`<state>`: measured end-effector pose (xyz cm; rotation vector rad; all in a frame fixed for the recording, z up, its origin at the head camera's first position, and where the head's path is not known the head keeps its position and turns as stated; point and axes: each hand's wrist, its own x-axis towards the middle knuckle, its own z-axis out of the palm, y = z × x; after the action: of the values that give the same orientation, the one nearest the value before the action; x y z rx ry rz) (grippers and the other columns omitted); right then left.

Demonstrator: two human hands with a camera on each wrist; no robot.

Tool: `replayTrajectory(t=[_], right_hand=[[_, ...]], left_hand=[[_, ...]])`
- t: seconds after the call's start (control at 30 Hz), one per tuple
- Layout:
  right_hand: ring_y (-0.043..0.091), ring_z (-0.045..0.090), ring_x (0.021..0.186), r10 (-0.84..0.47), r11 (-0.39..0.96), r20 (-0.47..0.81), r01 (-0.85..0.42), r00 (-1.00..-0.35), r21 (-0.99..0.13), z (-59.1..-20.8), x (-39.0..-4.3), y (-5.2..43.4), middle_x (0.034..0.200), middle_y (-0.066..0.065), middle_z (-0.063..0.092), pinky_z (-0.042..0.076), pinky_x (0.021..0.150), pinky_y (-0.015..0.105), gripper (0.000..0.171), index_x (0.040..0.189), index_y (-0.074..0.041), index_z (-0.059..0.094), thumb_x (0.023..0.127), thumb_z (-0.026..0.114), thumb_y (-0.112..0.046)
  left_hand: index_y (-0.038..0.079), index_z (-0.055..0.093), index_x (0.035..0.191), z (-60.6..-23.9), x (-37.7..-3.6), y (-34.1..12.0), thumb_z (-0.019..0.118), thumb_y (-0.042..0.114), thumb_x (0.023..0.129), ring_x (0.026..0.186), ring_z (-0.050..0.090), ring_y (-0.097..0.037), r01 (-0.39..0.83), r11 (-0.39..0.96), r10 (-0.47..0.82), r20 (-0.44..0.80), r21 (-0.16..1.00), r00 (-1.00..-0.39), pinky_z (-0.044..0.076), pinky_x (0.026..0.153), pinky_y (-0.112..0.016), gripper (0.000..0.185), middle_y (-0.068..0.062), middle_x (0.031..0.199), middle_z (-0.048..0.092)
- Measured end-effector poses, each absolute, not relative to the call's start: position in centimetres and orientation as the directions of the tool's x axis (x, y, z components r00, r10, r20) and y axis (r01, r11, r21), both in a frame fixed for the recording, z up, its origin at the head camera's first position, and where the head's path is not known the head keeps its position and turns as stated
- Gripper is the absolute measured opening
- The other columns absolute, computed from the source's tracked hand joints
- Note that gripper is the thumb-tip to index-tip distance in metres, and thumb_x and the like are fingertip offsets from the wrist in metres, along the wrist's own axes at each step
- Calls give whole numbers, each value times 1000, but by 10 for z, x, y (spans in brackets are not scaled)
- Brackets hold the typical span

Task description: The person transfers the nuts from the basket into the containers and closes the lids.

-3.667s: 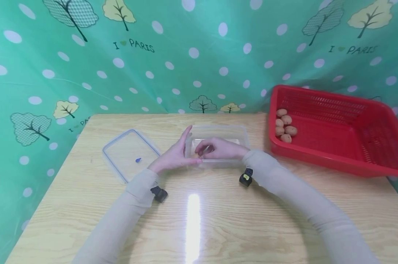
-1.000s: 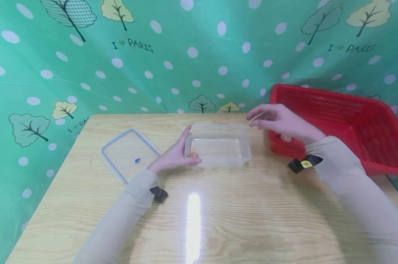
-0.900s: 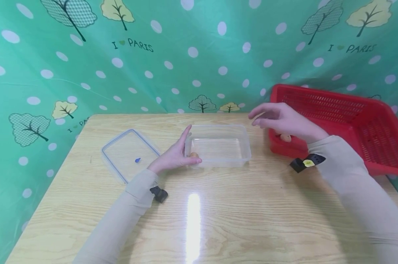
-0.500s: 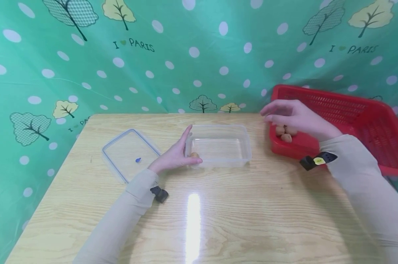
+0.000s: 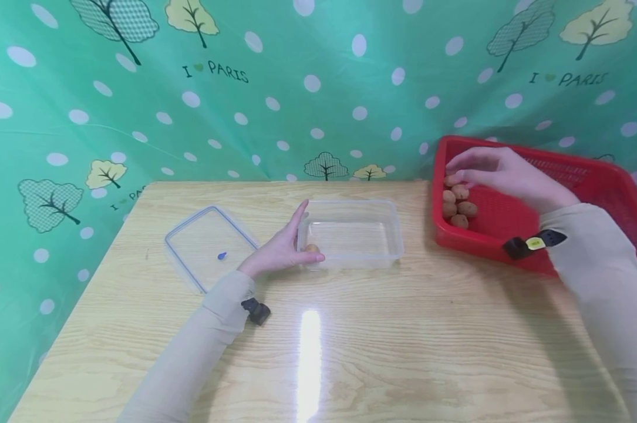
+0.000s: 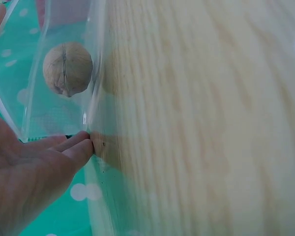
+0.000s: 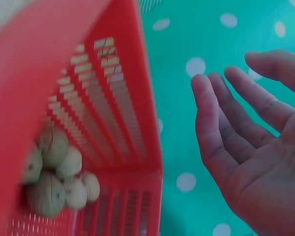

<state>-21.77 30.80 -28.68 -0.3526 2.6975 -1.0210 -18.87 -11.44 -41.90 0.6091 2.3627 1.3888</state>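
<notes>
My left hand point(image 5: 279, 249) holds the left end of a clear plastic container point(image 5: 360, 263), thumb on the near wall and a finger at the far corner. One walnut point(image 6: 67, 69) lies inside, close to that hand. My right hand point(image 5: 503, 176) is over the left part of a red basket point(image 5: 487, 248). Its fingers are spread and slightly bent, with nothing between them in the right wrist view. Several walnuts point(image 5: 466, 209) sit grouped along the basket's left side; the fingertips overlap the farthest one in the head view.
A clear lid point(image 5: 207, 235) with a blue seal lies left of the container, partly behind the left hand. On it is a small blue droplet-shaped mark point(image 5: 221, 256). A green patterned curtain point(image 5: 276, 76) hangs behind the wooden table point(image 5: 381, 346).
My right hand has left the container and moved right to the basket, uncovering the walnut group there. The left hand has stayed at the container's end.
</notes>
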Motion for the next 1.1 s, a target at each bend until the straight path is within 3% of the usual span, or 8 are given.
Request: replayTrajectory(t=[0.13,0.23,0.47,0.7,0.87,1.1], right_hand=[[15,54,107,-309,721,-150,-128,-939,-681,-289,-224,322,128,5,54,49,81,22,48,136,-12,51,94,64,-31],[12,60,100,-313,714,-164,-118,-935,-690,-292,-230,330,125,5,55,51,78,19,48,137,-10,50,94,64,-27],[10,63,96,-361,723,-179,-153,-915,-673,-299,-244,347,124,7,56,51,78,19,48,138,-7,49,95,63,-22],[8,63,98,-397,686,-190,-153,-898,-711,-311,-259,361,121,7,60,52,79,20,46,138,-1,47,97,58,-19],[8,63,96,-396,691,-210,-139,-894,-709,-324,-268,370,120,9,61,54,80,26,48,137,0,47,94,63,-16],[20,62,104,-428,642,-221,-123,-877,-757,-341,-270,374,122,12,60,55,83,35,50,136,1,47,91,66,-9]], left_hand=[[33,-12,154,-422,-190,-115,82,26,79,142,16,-37,193,434,511,-64,880,-857,23,111,-52,120,-16,160,5],[35,-12,153,-422,-190,-115,82,26,79,142,18,-36,193,422,515,-59,886,-855,25,111,-51,120,-15,160,4],[32,-12,153,-421,-189,-115,81,24,80,142,15,-36,192,410,520,-55,892,-853,24,111,-51,120,-14,160,2],[16,-11,155,-386,-171,-110,78,14,82,141,12,-42,167,396,532,-77,903,-843,22,111,-53,115,-24,158,1],[15,-10,155,-386,-171,-110,78,15,82,142,11,-41,175,408,529,-76,896,-845,20,112,-53,115,-23,158,1],[16,-11,155,-386,-171,-110,79,15,82,143,8,-37,160,403,527,-86,901,-845,17,113,-50,115,-20,159,-1]])
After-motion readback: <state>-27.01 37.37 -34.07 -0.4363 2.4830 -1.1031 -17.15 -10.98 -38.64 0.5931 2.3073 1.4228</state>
